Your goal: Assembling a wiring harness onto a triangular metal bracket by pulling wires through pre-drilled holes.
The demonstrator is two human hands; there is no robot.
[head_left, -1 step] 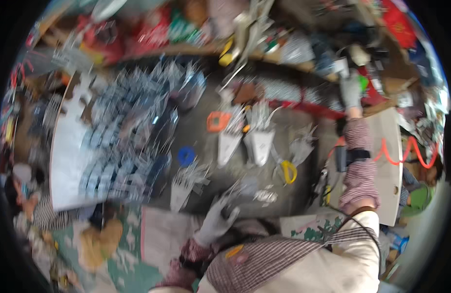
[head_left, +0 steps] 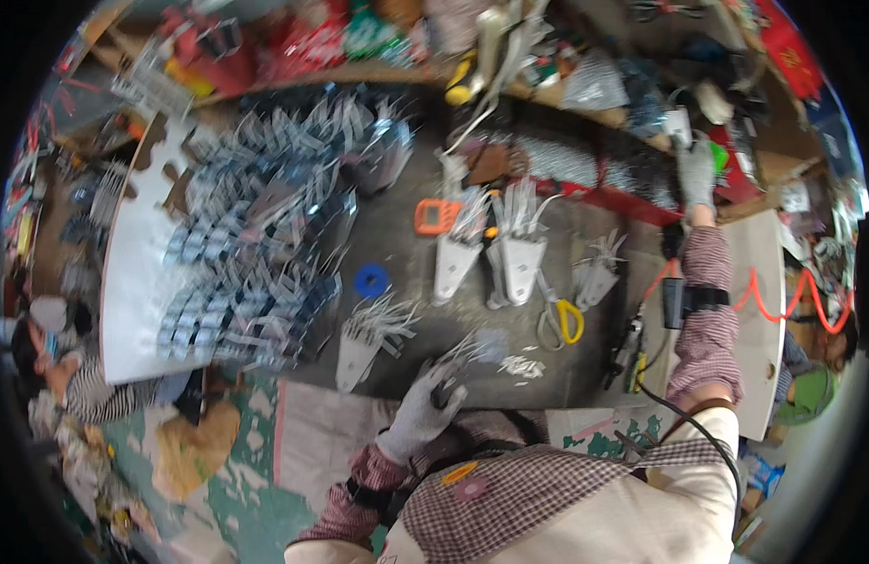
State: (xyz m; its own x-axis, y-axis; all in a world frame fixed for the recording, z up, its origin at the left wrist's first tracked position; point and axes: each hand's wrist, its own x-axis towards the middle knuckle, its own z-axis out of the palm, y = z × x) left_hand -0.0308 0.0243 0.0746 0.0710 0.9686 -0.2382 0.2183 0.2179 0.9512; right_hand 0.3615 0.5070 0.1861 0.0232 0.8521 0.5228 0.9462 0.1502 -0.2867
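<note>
A small fan of thin silvery metal strips [head_left: 461,350] is being gripped by the gloved left hand [head_left: 420,414] at the near edge of the dark worktable [head_left: 425,282], the fingers being curled round the strips' lower ends. The strips are being judged light, springy and thin-edged, likely to slide apart if pinched loosely, so hold is best taken at the gathered base, where the bundle is narrowest. The gloved right hand [head_left: 696,174] is being stretched far to the right toward cluttered items on a shelf [head_left: 735,141]; whether its fingers are closed on anything cannot be told. On the table, tapered pale holders [head_left: 453,263] are being filled with more strips standing up out of their wide ends, another such holder [head_left: 359,352] lying just left of the held bundle. A white board [head_left: 138,282] at the left is being covered with rows of finished bundles. Yellow-handled scissors [head_left: 561,320] and a blue roll [head_left: 370,280] are lying between.
</note>
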